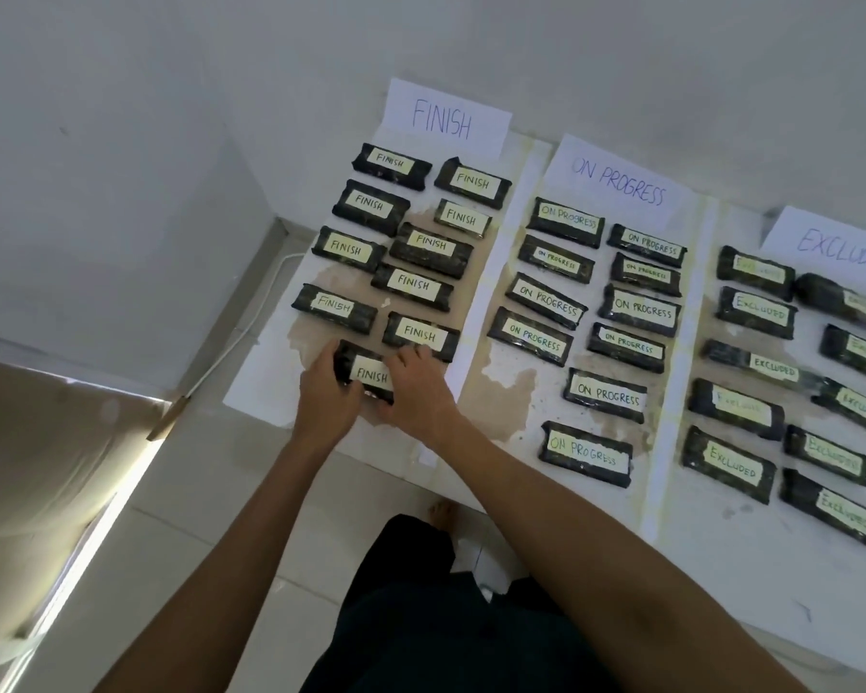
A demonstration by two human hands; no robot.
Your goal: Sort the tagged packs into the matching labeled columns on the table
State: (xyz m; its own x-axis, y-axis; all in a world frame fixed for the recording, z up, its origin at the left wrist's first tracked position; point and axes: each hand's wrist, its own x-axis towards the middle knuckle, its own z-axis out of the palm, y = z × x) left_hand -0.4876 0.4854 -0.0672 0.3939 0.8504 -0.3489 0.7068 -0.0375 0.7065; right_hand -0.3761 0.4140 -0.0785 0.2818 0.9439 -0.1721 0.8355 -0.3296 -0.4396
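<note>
The left hand (328, 390) curls round the 9 o'clock end of a long dark wrapped pack (366, 373) tagged FINISH. The right hand (416, 387) grips its 3 o'clock end. The pack lies at 6 o'clock under the white paper FINISH sign (446, 120).

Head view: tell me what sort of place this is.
Probably a room in a home, improvised for sorting: a paper-covered table against a plain white wall, a tiled floor, and a handwritten FINISH sign.
</note>
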